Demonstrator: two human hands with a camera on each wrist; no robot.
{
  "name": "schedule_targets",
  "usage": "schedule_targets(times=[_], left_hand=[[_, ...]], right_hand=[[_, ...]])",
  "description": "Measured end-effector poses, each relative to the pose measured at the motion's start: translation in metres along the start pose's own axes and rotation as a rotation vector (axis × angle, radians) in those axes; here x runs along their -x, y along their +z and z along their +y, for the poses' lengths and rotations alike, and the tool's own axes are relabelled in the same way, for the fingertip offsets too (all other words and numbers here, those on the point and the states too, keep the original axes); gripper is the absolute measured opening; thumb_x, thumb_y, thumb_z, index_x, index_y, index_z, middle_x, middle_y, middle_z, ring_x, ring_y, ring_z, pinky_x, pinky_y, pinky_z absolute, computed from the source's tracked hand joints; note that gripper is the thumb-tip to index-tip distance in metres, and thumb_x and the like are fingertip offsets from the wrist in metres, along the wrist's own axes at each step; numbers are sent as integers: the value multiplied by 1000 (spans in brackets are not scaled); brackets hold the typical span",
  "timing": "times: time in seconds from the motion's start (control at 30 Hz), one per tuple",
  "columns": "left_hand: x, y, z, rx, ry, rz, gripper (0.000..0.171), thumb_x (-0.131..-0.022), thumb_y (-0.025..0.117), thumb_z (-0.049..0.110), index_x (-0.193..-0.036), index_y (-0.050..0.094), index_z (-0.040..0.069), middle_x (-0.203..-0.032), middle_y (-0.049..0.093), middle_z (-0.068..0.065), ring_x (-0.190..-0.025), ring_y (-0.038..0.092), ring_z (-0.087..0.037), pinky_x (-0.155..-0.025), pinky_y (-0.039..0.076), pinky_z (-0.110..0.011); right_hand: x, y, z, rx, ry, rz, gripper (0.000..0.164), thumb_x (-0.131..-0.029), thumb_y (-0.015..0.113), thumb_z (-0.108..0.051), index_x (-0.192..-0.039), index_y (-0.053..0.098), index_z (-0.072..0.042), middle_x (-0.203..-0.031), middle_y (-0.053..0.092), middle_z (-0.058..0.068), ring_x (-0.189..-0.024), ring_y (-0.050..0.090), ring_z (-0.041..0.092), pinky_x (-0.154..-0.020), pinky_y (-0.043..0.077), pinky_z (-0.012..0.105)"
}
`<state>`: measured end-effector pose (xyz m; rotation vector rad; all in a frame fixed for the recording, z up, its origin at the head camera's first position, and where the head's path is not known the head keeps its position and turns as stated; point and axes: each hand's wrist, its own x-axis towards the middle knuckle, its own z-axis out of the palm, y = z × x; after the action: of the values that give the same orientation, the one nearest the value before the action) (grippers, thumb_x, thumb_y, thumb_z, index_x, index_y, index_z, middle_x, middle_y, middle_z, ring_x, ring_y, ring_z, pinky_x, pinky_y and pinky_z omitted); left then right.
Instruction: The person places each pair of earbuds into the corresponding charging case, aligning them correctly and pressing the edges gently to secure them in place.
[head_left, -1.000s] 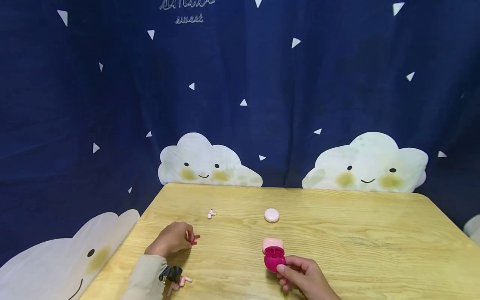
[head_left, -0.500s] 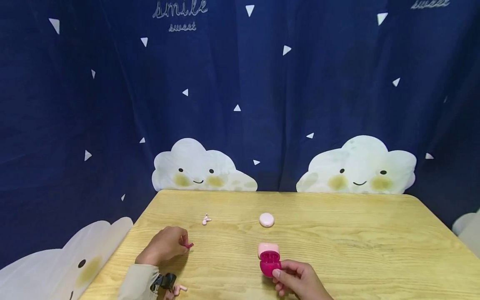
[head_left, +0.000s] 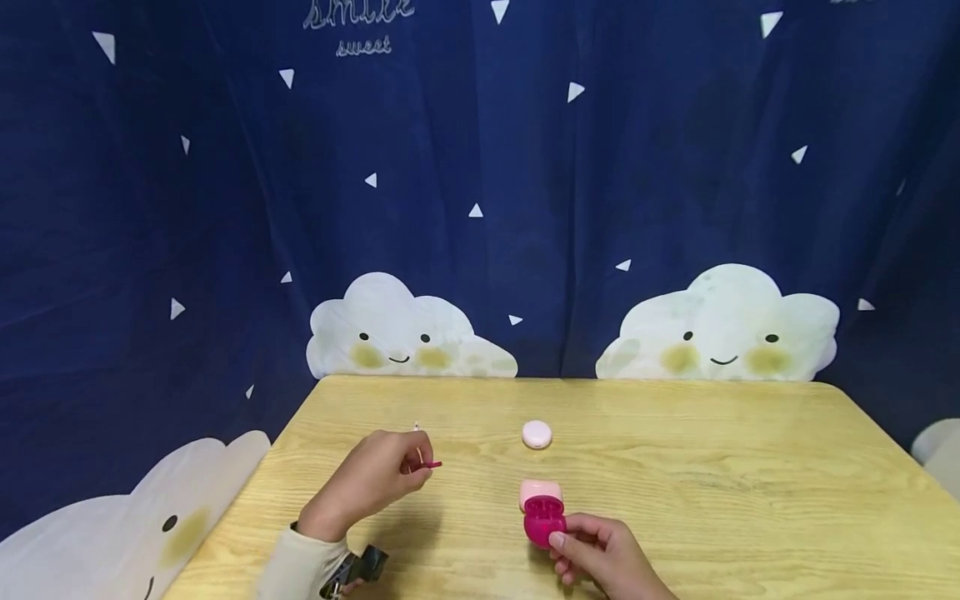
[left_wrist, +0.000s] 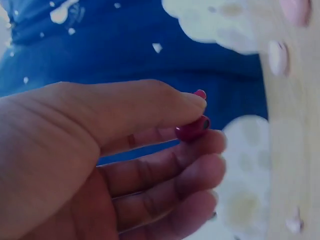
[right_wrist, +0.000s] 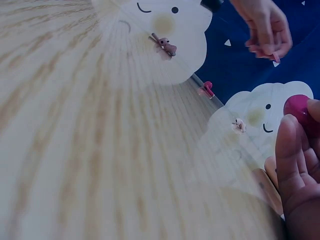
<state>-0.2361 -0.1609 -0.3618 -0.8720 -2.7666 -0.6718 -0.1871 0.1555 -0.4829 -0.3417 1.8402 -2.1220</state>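
Observation:
My left hand (head_left: 371, 479) is raised above the table and pinches a magenta earbud (left_wrist: 192, 131) between thumb and fingers. A second magenta earbud (right_wrist: 207, 90) lies on the table near the left side; in the head view the left hand hides it. With its thumb in front, my right hand (head_left: 609, 554) holds a magenta earbud case (head_left: 545, 529), lid up, inside facing me. Just behind that case is a light pink case (head_left: 541, 489), partly covered by it.
A round pale pink case (head_left: 537, 434) sits farther back on the wooden table (head_left: 712, 475). Pale earbuds (right_wrist: 239, 125) lie at the back left, mostly behind the left hand in the head view. Pink earbuds (right_wrist: 165, 47) rest near the front left.
My left hand has picked up one magenta earbud from the table, lifted it and moved right with it. The right hand keeps holding the magenta case in about the same place.

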Motion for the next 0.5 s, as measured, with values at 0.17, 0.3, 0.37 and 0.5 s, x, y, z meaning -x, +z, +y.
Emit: schedule_targets(times=[0.17,0.3,0.37,0.5], left_hand=[[-6,1,21,22,38,5,17,-84,71,10,-80,62,24,-67,54,17,-60,50,-1,-57,43,-21],[-14,2,35,23,89,7,15,-84,71,9,-84,67,24,-71,54,18,-63,50,-1,-58,43,-20],[-19,4,40,33,111,7,15,-84,70,9,-86,68,24,-72,54,18,-64,50,0,-58,43,-20],[-28,12,49,88,141,6,15,-85,71,8,-92,67,21,-74,59,14,-65,52,1,-59,45,-18]], right_hand=[[2,2,3,-10,18,-2,33,-92,65,-17,-111,62,10,-85,67,14,-69,64,12,-65,56,25],[3,2,3,-17,18,-5,32,-92,65,-17,-111,63,9,-85,67,13,-70,64,12,-65,56,26],[2,2,2,-17,9,-6,32,-93,65,-16,-111,63,10,-86,68,14,-70,64,12,-65,56,26],[-1,0,0,1,-14,-8,32,-94,62,-15,-112,61,12,-88,68,16,-71,64,12,-65,56,26]])
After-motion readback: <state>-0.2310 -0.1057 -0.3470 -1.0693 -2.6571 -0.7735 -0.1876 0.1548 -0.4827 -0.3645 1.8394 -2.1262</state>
